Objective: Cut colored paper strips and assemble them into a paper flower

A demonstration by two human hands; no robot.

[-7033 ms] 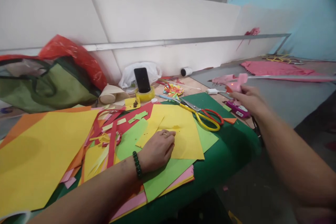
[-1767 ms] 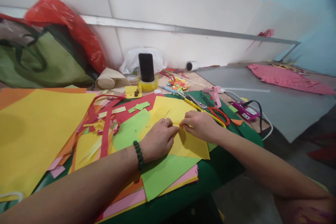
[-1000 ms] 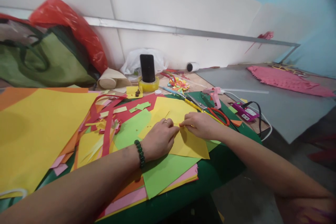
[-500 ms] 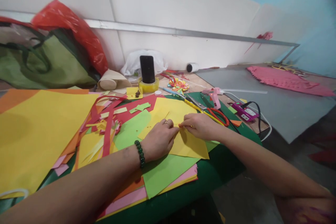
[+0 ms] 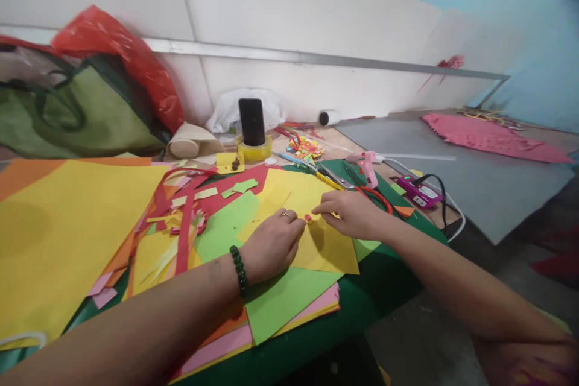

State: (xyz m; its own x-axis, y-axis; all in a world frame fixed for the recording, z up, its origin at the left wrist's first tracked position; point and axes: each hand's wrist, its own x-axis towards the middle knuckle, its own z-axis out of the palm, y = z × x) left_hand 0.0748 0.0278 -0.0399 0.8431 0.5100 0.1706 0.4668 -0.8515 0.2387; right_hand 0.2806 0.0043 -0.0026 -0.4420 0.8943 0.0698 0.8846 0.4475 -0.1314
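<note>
Red piece [image 5: 308,218] sits on the yellow sheet [image 5: 333,258] between both hands, freshly uncovered: the right hand [image 5: 350,214], fingers slightly spread, has eased off rightward, so pressing seems finished; whether the left hand [image 5: 274,244] pinches anything, I cannot tell

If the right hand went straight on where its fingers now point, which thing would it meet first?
Probably the small, round red piece on the yellow paper sheet, just ahead of the right hand; the left hand lies close beyond it. Depth is hard to judge.
</note>
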